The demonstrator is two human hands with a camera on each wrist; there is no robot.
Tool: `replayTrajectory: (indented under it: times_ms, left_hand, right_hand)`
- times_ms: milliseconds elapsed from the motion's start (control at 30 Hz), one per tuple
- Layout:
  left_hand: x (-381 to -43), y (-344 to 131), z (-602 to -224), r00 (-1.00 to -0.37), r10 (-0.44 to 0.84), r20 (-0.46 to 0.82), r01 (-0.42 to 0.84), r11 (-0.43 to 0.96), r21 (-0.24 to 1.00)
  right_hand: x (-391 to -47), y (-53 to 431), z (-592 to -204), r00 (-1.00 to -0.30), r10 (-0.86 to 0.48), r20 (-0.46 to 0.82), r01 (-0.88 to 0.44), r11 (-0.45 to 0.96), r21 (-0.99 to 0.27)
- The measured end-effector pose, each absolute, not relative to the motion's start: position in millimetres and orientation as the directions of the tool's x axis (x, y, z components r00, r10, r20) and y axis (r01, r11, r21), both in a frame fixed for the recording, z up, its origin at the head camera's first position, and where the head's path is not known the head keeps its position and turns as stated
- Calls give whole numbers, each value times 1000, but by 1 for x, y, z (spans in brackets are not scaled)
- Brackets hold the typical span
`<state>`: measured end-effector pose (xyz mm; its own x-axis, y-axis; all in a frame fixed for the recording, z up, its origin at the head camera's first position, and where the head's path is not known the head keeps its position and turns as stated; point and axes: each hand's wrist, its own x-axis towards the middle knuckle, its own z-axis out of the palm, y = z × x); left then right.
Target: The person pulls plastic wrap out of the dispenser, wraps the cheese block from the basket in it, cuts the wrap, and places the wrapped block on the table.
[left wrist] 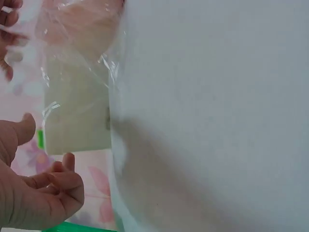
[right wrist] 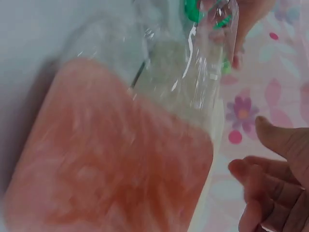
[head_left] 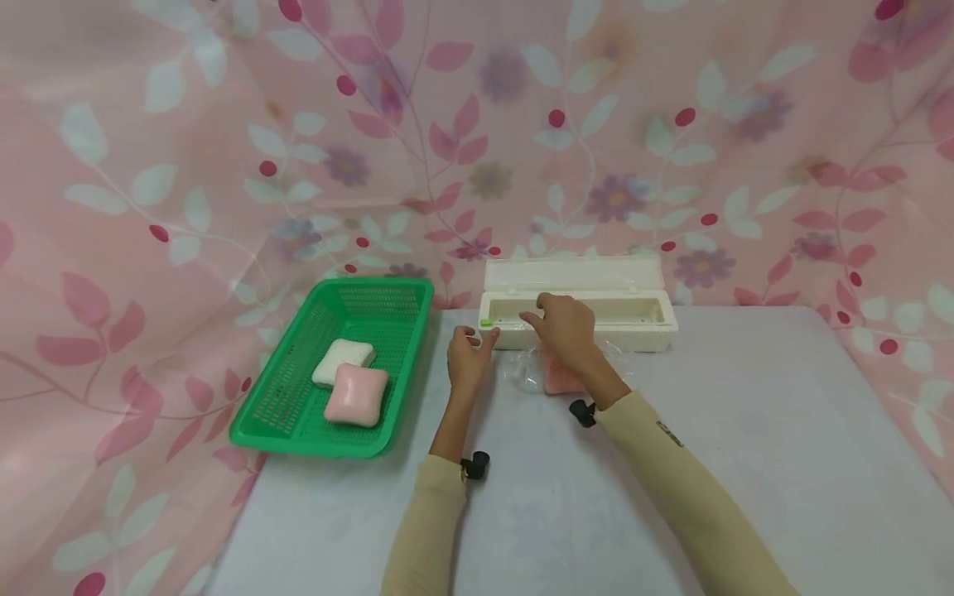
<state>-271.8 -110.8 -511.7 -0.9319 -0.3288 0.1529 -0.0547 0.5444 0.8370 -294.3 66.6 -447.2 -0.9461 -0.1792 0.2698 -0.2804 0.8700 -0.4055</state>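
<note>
A long white box (head_left: 577,338) with a raised lid stands at the back of the table, a small green piece (head_left: 486,322) at its left end. My left hand (head_left: 469,364) hovers beside that end, fingers loosely bent and thumb apart, holding nothing visible. Above the front of the box is my right hand (head_left: 566,331), thumb and fingers apart with nothing between them. Below it a pink, soap-like block (right wrist: 116,154) lies in front of the box. Crinkled clear plastic film (right wrist: 188,63) surrounds the block. The right hand hides part of the block in the head view.
To the left stands a green perforated basket (head_left: 406,372). Inside it are a white cushion-shaped block (head_left: 343,358) and a pink one (head_left: 356,396), which overlaps the white one. A flowered pink curtain (head_left: 462,149) hangs behind the white-covered table (head_left: 745,463).
</note>
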Motion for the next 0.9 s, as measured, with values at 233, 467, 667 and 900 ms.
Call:
replayTrajectory:
  times_ms: [233,467,667,900]
  left_hand:
    - [-288,-120,-525,-953,-271,132,-34,529,848]
    - [-301,-133,-536,-975,-176,132,29,493,869]
    - [-305,-138,-535,-982,-110,156,50,642,765]
    - [-302,-136,-528,-973,-160,166,-14,760,650]
  right_hand:
    - [-315,23,-454,-911,-349,218,-409,824,-391]
    - [-323,0,-469,-919,-331,215,-395,782,-482]
    - [-322,0,-472,-923,-265,280,-377,776,-507]
    - [-326,15,-467,-933,-275,232,-351,841,-412]
